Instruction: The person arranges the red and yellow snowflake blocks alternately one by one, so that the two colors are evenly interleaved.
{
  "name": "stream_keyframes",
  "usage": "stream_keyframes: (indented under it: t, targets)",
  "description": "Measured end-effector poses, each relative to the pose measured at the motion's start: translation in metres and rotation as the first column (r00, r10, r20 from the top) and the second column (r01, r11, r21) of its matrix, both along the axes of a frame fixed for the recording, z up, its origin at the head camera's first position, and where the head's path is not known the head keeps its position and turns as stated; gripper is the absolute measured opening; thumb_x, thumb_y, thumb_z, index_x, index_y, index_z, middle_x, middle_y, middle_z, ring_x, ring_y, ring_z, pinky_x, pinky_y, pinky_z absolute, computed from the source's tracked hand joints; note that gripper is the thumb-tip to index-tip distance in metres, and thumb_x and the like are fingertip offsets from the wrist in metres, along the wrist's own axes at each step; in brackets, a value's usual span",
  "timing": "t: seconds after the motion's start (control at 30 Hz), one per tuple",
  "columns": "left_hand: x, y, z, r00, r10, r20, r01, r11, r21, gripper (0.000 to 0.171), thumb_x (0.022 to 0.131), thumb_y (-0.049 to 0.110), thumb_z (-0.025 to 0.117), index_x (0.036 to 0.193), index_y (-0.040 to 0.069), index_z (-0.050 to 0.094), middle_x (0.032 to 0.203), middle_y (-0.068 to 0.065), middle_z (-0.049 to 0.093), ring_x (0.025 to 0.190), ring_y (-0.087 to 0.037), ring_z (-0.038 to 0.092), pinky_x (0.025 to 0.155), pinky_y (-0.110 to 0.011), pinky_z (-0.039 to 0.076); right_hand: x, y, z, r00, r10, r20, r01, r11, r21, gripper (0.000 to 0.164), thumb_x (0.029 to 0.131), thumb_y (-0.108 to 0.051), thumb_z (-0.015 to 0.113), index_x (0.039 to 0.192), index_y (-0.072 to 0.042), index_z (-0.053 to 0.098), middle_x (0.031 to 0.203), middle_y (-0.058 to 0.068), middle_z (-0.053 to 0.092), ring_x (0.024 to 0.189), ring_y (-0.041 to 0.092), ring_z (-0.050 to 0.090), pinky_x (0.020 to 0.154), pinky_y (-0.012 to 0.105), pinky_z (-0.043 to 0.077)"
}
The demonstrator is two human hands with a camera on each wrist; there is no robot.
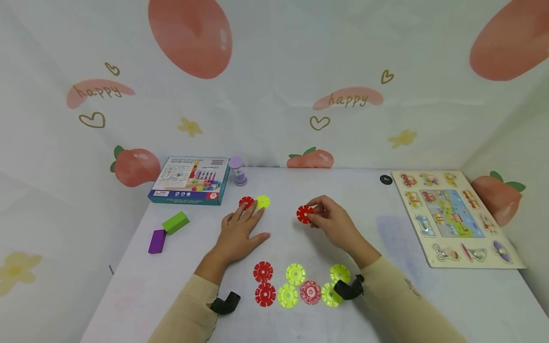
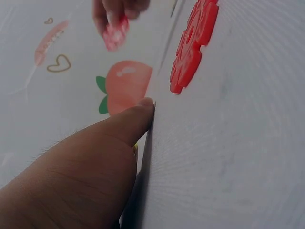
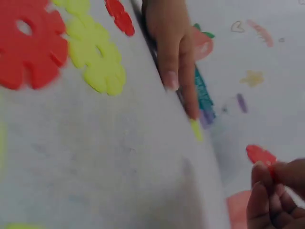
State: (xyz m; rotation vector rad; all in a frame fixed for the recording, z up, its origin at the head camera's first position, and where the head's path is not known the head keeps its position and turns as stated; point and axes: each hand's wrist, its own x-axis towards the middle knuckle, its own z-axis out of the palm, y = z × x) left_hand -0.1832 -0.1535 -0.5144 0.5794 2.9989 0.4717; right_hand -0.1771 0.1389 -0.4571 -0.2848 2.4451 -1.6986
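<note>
My right hand (image 1: 336, 224) pinches a red notched plastic disc (image 1: 304, 214) between thumb and fingertips, raised over the table. In the right wrist view the red disc (image 3: 260, 154) sticks out from those fingertips. My left hand (image 1: 242, 236) lies spread on the table, its fingertips at a red disc (image 1: 246, 202) and a yellow disc (image 1: 263, 201) near the back. Closer to the front, red discs (image 1: 265, 294), yellow discs (image 1: 288, 296) and a paler red disc (image 1: 310, 292) lie flat in two rows. The right wrist camera partly hides one yellow disc (image 1: 330, 291).
At the back left stand a toy box (image 1: 188, 181) and a small lilac-capped jar (image 1: 238, 172). A green block (image 1: 176, 222) and a purple block (image 1: 157, 241) lie left of my left hand. A wooden picture puzzle (image 1: 422, 252) and a black round piece (image 1: 386, 179) are to the right.
</note>
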Motion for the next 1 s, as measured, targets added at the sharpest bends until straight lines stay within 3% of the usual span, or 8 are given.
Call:
stream_keyframes:
  t: [0.2,0.37,0.43,0.53,0.6,0.63,0.73,1.0]
  targets:
    - [0.000,0.000,0.001,1.000,0.002,0.016,-0.002,1.000,0.008,0.080,0.085,0.071,0.046,0.152,0.033,0.025,0.159,0.007,0.008,0.144,-0.023,0.000,0.107,-0.057,0.009,-0.033,-0.030,-0.021,0.991,-0.022,0.133,0.009,0.995,0.097,0.022,0.092,-0.007,0.063,0.113,-0.009,0.059,0.092,0.008,0.059,0.078,0.020,0.062,0.070,0.031,0.054]
    - [0.000,-0.001,-0.001,1.000,0.001,-0.013,-0.001,1.000,0.010,0.081,0.084,0.071,0.047,0.152,0.032,0.027,0.159,0.006,0.011,0.144,-0.023,0.001,0.106,-0.059,0.011,-0.033,-0.046,-0.025,1.000,-0.007,-0.025,0.015,0.940,0.340,0.028,0.088,-0.011,0.068,0.115,-0.008,0.059,0.101,0.005,0.057,0.089,0.018,0.058,0.077,0.032,0.052]
    - [0.000,-0.001,-0.001,1.000,0.000,-0.026,0.000,1.000,0.010,0.081,0.084,0.072,0.047,0.152,0.032,0.027,0.159,0.006,0.011,0.144,-0.024,0.002,0.106,-0.059,0.011,-0.027,-0.048,-0.020,0.990,0.092,-0.104,-0.025,0.854,0.519,0.035,0.088,-0.019,0.070,0.121,-0.009,0.061,0.115,0.006,0.057,0.105,0.021,0.055,0.087,0.037,0.049]
    - [0.000,-0.002,0.000,1.000,0.001,-0.027,-0.001,1.000,0.005,0.081,0.084,0.072,0.046,0.152,0.032,0.027,0.159,0.006,0.011,0.144,-0.024,0.002,0.106,-0.059,0.011,-0.016,-0.049,-0.017,0.950,0.291,-0.112,-0.104,0.634,0.766,0.057,0.088,-0.038,0.069,0.137,-0.014,0.053,0.143,0.003,0.045,0.133,0.025,0.036,0.102,0.048,0.035]
    - [0.000,-0.003,0.001,1.000,0.000,-0.025,0.000,1.000,0.003,0.081,0.084,0.073,0.046,0.152,0.032,0.027,0.159,0.006,0.011,0.144,-0.024,0.002,0.106,-0.059,0.011,-0.013,-0.049,-0.016,0.922,0.381,-0.073,-0.146,0.516,0.844,0.067,0.087,-0.048,0.065,0.145,-0.020,0.045,0.152,-0.002,0.034,0.141,0.027,0.021,0.104,0.055,0.027]
    - [0.000,-0.003,0.001,1.000,0.000,-0.022,0.000,1.000,0.002,0.081,0.084,0.073,0.045,0.152,0.032,0.027,0.159,0.006,0.010,0.144,-0.025,0.002,0.106,-0.059,0.011,-0.012,-0.049,-0.016,0.916,0.398,-0.052,-0.161,0.482,0.861,0.072,0.087,-0.052,0.063,0.148,-0.021,0.039,0.154,-0.004,0.029,0.142,0.026,0.016,0.104,0.058,0.025]
    - [0.000,-0.003,0.003,1.000,-0.007,-0.020,0.007,1.000,0.010,0.080,0.084,0.071,0.047,0.151,0.032,0.028,0.159,0.005,0.012,0.144,-0.026,0.003,0.105,-0.061,0.011,-0.018,-0.051,-0.018,0.908,0.416,-0.048,-0.168,0.466,0.869,0.076,0.088,-0.056,0.059,0.151,-0.023,0.032,0.156,-0.005,0.023,0.143,0.028,0.013,0.103,0.061,0.022]
    - [0.000,0.000,0.002,1.000,0.000,-0.018,0.001,1.000,0.020,0.082,0.084,0.069,0.051,0.152,0.028,0.029,0.159,0.005,0.013,0.144,-0.025,0.004,0.106,-0.059,0.010,-0.045,-0.058,-0.024,0.907,0.422,-0.015,-0.218,0.498,0.840,0.080,0.088,-0.063,0.053,0.153,-0.025,0.025,0.158,-0.005,0.016,0.144,0.027,0.008,0.103,0.061,0.022]
